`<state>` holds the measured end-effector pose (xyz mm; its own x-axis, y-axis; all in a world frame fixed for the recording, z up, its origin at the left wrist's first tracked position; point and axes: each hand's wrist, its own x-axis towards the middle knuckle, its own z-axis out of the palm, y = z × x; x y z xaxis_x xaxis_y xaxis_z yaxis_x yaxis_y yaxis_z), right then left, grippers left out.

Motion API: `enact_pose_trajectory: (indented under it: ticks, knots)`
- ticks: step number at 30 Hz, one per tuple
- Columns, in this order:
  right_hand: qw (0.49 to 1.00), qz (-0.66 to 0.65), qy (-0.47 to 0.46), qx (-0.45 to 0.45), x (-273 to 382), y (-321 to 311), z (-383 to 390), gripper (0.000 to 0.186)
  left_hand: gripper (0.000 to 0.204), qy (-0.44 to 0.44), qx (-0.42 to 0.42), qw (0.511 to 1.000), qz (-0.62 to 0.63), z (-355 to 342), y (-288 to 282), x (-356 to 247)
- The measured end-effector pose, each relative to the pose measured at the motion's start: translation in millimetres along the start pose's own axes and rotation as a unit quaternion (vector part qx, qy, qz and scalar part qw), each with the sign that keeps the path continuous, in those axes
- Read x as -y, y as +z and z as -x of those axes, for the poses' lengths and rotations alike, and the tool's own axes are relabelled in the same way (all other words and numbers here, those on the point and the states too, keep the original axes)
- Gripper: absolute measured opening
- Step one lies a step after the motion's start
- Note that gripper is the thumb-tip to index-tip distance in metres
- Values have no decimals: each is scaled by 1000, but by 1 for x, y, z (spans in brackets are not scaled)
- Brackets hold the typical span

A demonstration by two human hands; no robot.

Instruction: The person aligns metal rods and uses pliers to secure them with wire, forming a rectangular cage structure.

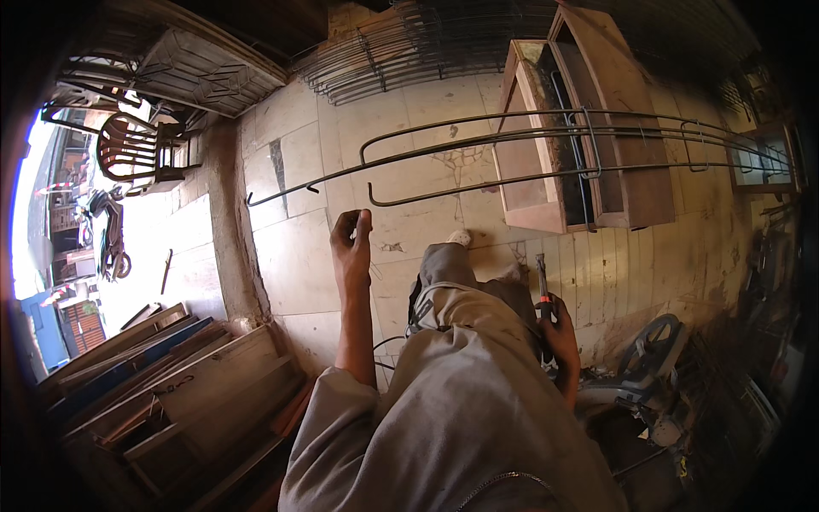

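A long frame of thin steel rods (444, 163) stretches from the middle left to the far right, its left ends bent into hooks. Small bent wire loops (589, 141) cross the rods. My left hand (350, 241) is just below a hooked rod end, apart from it, with thumb and fingers curled together. Whatever they may hold is too small to make out. Down by my right leg, my right hand (560, 333) grips a hand tool (543, 282) by its dark handle with an orange-red band. Its metal shaft points away from me; its exact kind is unclear.
Wooden box frames (631, 183) stand under the rods. More bent rods (384, 64) lie at the back. Boards (196, 384) are stacked at lower left, near a chair (132, 149). A machine with a wheel (653, 346) sits at right on the tiled floor (299, 256).
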<state>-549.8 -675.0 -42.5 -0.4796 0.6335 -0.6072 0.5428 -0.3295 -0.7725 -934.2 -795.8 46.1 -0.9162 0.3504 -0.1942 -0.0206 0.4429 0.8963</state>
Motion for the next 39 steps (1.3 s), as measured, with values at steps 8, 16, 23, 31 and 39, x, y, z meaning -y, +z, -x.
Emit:
enact_pose_trajectory:
  ticks: [8, 16, 23, 31, 39]
  knots:
    - [981, 139, 134, -4, -87, -83, 3, 43, 27, 56, 173, 982, -56, 113, 90, 10]
    - [957, 115, -38, -265, -72, -161, -7, 53, 23, 170, 485, 852, -102, 178, 198, -59]
    - [927, 108, -178, -313, 0, -264, -57, 64, 27, 161, 595, 781, -96, 182, 281, -129]
    - [933, 184, -235, -201, 40, -381, -190, 63, 23, 108, 648, 754, -23, 201, 388, -186]
    - [913, 244, -319, -66, 59, -394, -239, 56, 10, 58, 600, 796, 59, 211, 485, -243]
